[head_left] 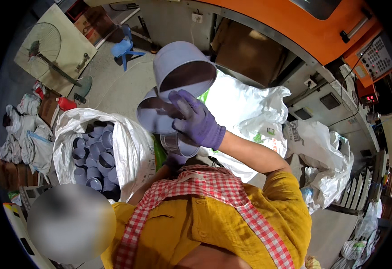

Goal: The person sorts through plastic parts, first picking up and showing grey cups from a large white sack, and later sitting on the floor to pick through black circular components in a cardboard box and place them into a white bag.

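The right hand [200, 121], in a purple glove, has its fingers closed on the rim of a large grey pot [178, 65], held up in front of the chest with its mouth tilted downward. A second pot [150, 111] sits just below it, and a smaller pot [170, 143] shows under the same hand. The left hand [175, 161], also gloved, is mostly hidden near that smaller pot; whether it grips anything cannot be told. To the left, a white sack [135, 145] holds many grey pots [98, 154].
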Demonstrator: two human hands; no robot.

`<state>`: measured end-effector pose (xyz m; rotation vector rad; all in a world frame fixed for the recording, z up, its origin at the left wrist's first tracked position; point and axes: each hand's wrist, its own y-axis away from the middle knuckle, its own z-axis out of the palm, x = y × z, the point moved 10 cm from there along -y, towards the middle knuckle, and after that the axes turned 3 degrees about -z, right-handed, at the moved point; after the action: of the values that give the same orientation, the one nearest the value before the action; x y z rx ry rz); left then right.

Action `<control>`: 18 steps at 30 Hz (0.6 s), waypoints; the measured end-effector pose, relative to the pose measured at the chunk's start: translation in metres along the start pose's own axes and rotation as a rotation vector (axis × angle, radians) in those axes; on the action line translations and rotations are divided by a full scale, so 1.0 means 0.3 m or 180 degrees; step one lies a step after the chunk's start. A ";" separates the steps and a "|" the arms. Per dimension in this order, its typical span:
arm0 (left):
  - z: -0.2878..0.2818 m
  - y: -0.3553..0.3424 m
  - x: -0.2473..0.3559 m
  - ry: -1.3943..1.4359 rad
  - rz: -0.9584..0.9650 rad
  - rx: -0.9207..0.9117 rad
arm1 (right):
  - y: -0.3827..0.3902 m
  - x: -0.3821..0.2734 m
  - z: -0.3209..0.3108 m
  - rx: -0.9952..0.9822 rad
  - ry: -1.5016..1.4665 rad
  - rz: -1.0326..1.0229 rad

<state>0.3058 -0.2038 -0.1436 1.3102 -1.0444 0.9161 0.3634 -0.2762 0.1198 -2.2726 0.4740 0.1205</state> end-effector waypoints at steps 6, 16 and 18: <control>-0.157 0.100 0.092 -0.0352 0.0194 0.0181 | -0.091 -0.236 -0.036 0.0016 -0.0041 -0.0831; -0.347 0.257 0.050 -0.0546 0.0155 0.0501 | -0.181 -0.282 0.043 0.0101 -0.1544 0.0101; -0.364 0.272 0.049 -0.0571 0.0150 0.0529 | -0.192 -0.321 0.031 0.0167 -0.1129 -0.0444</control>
<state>0.2410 -0.0903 -0.1024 1.5338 -1.1609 0.9500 0.2965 -0.2055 0.1760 -2.1636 0.1303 0.4261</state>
